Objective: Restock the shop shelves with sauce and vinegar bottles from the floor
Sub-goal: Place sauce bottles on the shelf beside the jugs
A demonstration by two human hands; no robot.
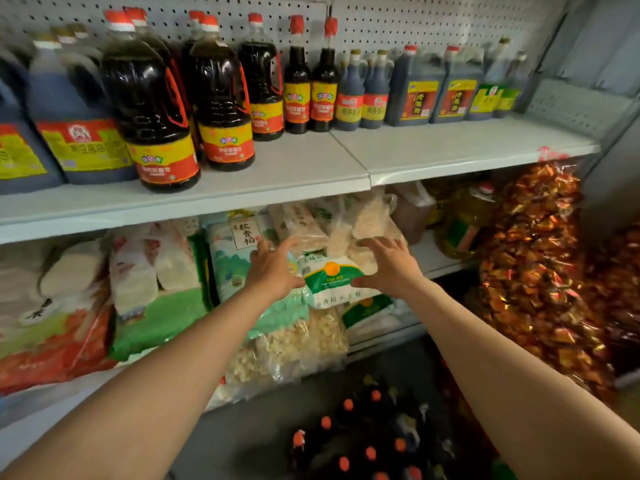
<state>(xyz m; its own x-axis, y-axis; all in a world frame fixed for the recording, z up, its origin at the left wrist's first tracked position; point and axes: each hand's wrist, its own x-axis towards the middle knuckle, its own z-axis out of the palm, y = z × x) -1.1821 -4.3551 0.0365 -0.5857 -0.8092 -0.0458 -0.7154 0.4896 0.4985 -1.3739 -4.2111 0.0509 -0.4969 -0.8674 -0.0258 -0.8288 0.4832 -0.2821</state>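
Reaching with left hand (273, 268) and right hand (391, 263), fingers spread, flanking a rice bag (334, 282) rather than the bottles (363, 441) down on the floor. Could topple loose bags (294, 344) onto those bottles.

Dark sauce bottles (221, 95) upright in a row along the upper shelf (311, 168), red-capped, red-and-yellow labels facing out. More dark bottles (367, 441) clustered on the floor below, orange caps up.
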